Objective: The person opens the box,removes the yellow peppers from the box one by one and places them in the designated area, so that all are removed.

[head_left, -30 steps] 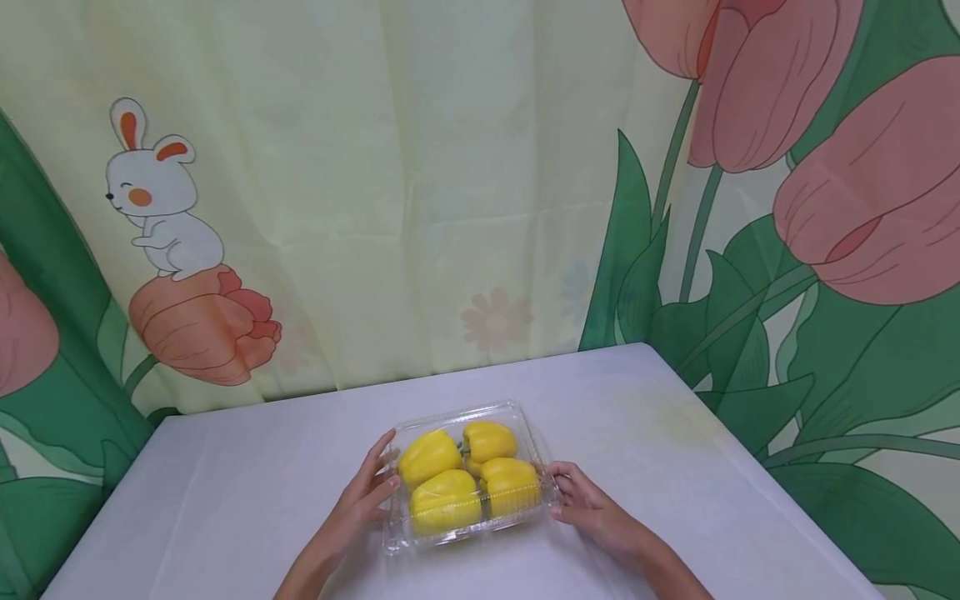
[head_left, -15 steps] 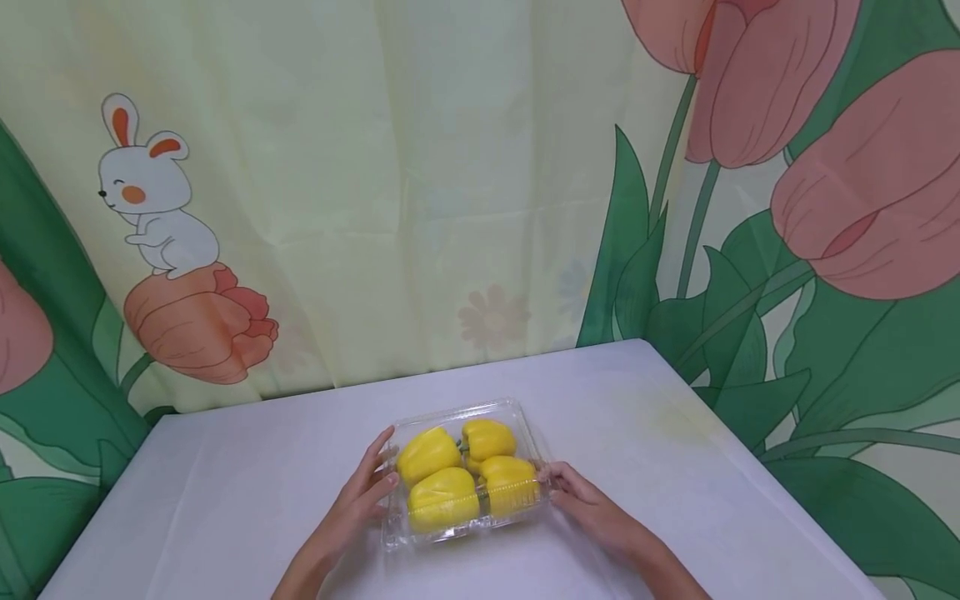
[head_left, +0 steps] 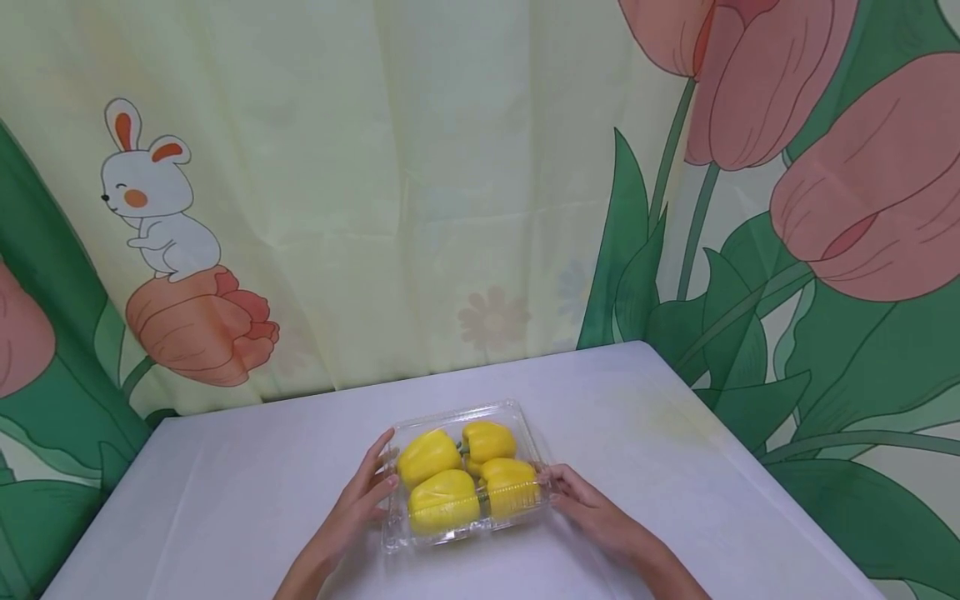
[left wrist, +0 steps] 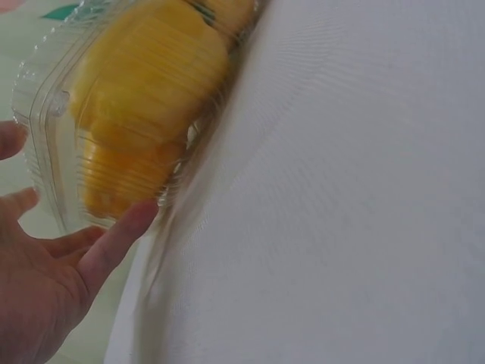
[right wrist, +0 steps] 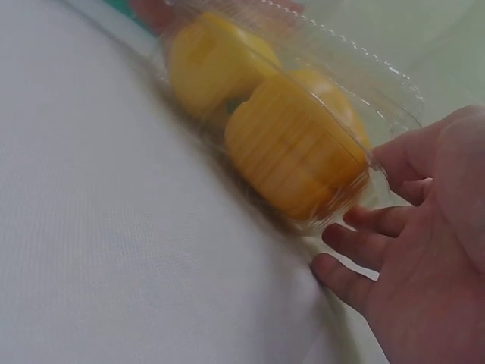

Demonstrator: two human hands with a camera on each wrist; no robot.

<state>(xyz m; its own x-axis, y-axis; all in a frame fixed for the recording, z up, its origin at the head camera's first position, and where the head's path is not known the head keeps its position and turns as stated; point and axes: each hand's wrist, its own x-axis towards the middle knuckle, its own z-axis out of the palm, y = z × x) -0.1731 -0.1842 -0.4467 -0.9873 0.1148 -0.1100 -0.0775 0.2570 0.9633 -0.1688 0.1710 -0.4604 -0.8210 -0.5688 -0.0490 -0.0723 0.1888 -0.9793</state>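
Note:
A clear plastic clamshell box (head_left: 408,546) with a ribbed lid sits on the white-covered table, closed over several yellow bell peppers (head_left: 444,502). In the head view my left hand (head_left: 360,498) is at its left side. The left wrist view shows those fingers (left wrist: 117,243) spread and fairly straight against the box wall. On the opposite side my right hand (head_left: 592,507) pinches the box near its front right corner with thumb and forefinger. Its other fingers (right wrist: 350,246) are slightly bent below the rim in the right wrist view. Their tips are partly hidden in the head view.
A white cloth (head_left: 247,492) covers the table, whose far edge meets a pale curtain (head_left: 465,167). Printed on the hanging fabric are a rabbit (head_left: 168,200), large pink tulips (head_left: 873,183) and green leaves.
My right thumb and fingers have moved slightly inward and now pinch the box's right edge. The left hand and the peppers stay nearly in place; the view shifts a little.

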